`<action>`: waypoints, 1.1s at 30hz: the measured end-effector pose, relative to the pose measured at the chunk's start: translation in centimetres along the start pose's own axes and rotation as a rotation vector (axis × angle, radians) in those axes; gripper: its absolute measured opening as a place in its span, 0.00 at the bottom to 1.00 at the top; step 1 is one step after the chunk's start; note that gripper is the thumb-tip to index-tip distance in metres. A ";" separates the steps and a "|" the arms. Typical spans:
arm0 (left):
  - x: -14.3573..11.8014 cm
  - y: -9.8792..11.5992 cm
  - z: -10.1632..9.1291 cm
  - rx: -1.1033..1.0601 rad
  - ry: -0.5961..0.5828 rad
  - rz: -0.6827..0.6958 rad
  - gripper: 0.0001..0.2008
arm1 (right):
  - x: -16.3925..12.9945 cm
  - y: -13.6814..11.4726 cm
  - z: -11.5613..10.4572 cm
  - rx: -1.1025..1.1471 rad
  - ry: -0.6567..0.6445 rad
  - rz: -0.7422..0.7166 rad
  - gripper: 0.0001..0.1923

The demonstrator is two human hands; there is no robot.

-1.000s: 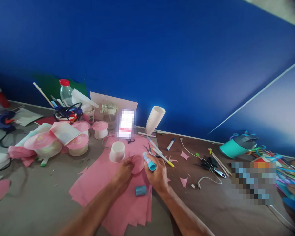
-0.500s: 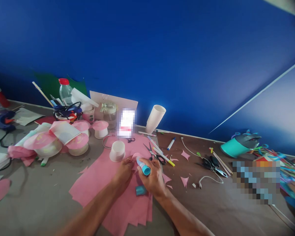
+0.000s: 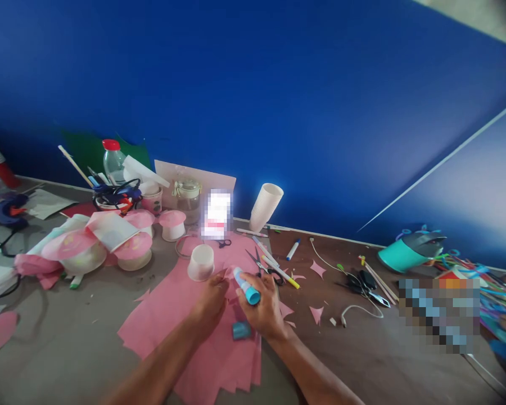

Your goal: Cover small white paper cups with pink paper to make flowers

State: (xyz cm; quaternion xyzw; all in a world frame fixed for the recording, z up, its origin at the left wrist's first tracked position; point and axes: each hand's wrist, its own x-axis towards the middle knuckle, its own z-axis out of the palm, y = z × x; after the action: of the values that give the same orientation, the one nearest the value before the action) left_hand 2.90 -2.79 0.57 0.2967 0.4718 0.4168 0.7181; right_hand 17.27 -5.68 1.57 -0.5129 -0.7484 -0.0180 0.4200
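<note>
Left hand (image 3: 212, 298): rested on the stack of pink paper sheets (image 3: 181, 332), fingers closed on a small pink paper cut-out (image 3: 231, 277); most of that cut-out was covered by both hands, so its outline could not be read.

Right hand (image 3: 263, 309): wrapped around a glue stick with a white body and light-blue base (image 3: 247, 286), the stick tilted, its white end down against the cut-out. The tip itself was too small to make out.

Small blue glue-stick cap (image 3: 240, 329): lay on the pink sheets just below the right hand, partly overlapped by it.

Upturned white paper cup (image 3: 201, 262): stood on the pink sheets just beyond the left hand, apart from it.

Scissors with dark handles (image 3: 263, 268): lay just beyond the right hand beside a yellow-tipped pen (image 3: 280, 271).

Grey-brown surface (image 3: 67, 315): carried everything; its near edge was cut off by the frame.

Leaning stack of white paper cups (image 3: 266, 206): stood by the blue wall (image 3: 278, 101).

Pink-topped paper cup shapes (image 3: 109, 244): clustered at the left, overlapping one another.

Teal tipped container (image 3: 409, 250): lay at the right.

Two blurred patches: one behind the white cup, one at the right edge, contents unreadable.
</note>
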 end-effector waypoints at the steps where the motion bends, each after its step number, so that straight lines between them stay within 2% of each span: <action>1: 0.0 0.1 0.1 -0.017 -0.021 0.017 0.08 | 0.1 0.0 0.2 -0.007 -0.007 -0.015 0.13; 4: 0.1 0.1 0.5 -0.083 -0.099 0.057 0.11 | 0.3 1.3 0.5 -0.038 0.056 0.045 0.12; 8: 0.5 -0.2 0.3 -0.112 -0.123 0.053 0.12 | 0.5 3.5 -0.1 -0.012 0.220 0.218 0.14; 11: 0.8 -0.4 0.1 -0.159 -0.119 0.072 0.10 | 0.3 3.4 -0.2 0.095 0.266 0.319 0.17; 16: 0.6 -0.1 0.4 -0.253 -0.167 0.081 0.08 | 0.0 1.4 1.0 0.200 0.176 0.307 0.19; 18: 0.2 0.2 0.7 -0.274 -0.205 0.074 0.09 | -0.1 1.1 1.4 0.216 0.182 0.313 0.20; 22: -1.1 1.0 1.3 -0.268 -0.330 0.022 0.12 | 0.1 1.6 1.4 0.245 0.240 0.359 0.21; 26: -1.8 1.6 1.3 -0.182 -0.406 0.050 0.22 | 0.4 2.8 0.7 0.227 0.269 0.363 0.21; 29: -1.6 1.5 1.2 -0.123 -0.345 0.063 0.25 | 0.5 3.4 0.3 0.189 0.224 0.307 0.21; 31: -1.3 1.2 1.2 -0.105 -0.258 0.048 0.24 | 0.5 3.5 0.1 0.197 0.143 0.251 0.20; 33: -1.0 1.0 1.1 -0.130 -0.226 0.048 0.24 | 0.4 3.3 0.1 0.221 0.050 0.184 0.20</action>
State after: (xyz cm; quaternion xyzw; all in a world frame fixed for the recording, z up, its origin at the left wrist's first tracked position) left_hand 3.39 -3.23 2.19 0.3058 0.3527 0.4276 0.7741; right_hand 19.76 -3.76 0.43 -0.5294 -0.6849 0.0906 0.4924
